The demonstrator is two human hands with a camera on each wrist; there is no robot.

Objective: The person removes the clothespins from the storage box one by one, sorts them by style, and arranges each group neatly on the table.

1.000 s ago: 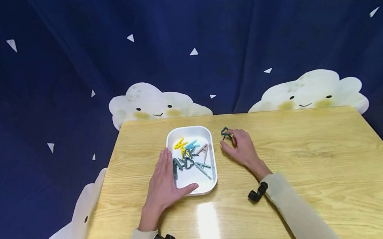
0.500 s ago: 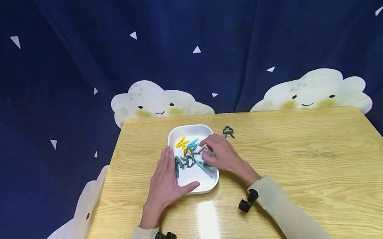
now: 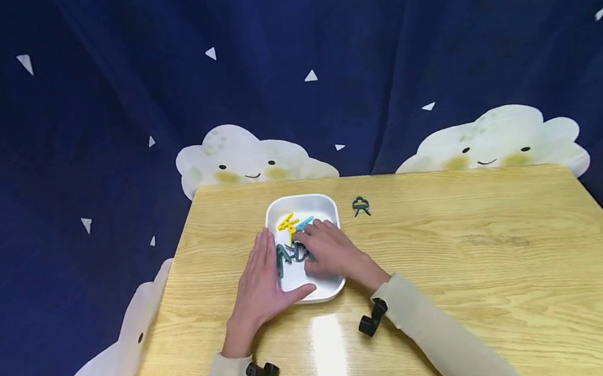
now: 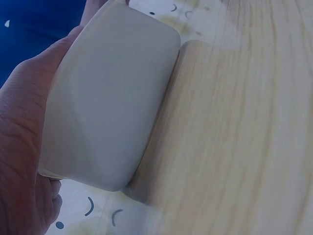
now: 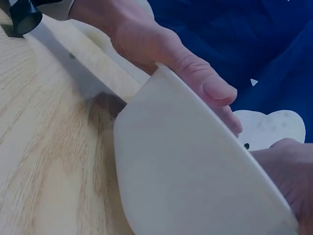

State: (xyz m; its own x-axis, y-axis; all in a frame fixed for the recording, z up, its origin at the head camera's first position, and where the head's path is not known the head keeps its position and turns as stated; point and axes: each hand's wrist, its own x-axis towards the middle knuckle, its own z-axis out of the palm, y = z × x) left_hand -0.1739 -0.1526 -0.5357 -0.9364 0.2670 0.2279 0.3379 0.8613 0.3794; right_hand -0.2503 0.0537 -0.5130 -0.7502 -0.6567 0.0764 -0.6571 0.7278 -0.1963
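Note:
A white plastic tray [image 3: 325, 288] stands on the table, holding yellow clips [image 3: 286, 222], a light-blue clip [image 3: 304, 223] and dark-green clips [image 3: 281, 261]. My left hand [image 3: 259, 284] lies along its left side, fingers straight, thumb over the near corner. My right hand [image 3: 329, 251] reaches inside with bent fingers among the clips, covering some of them; I cannot tell whether it pinches one. Outside the tray, a dark-green clip [image 3: 361, 206] sits beyond its right side. Both wrist views mostly show the tray's outer wall [image 4: 112, 98], and the right wrist view shows the left thumb [image 5: 215, 90].
The wooden table [image 3: 460, 281] extends far to the right and toward me. Behind it hangs a dark-blue curtain [image 3: 263, 61] with white triangles and smiling clouds. Black cameras [image 3: 264, 373] are strapped to both wrists.
My right hand has left the dark-green clip, which now lies free on the table, and has moved left and down into the tray. The left hand keeps its place.

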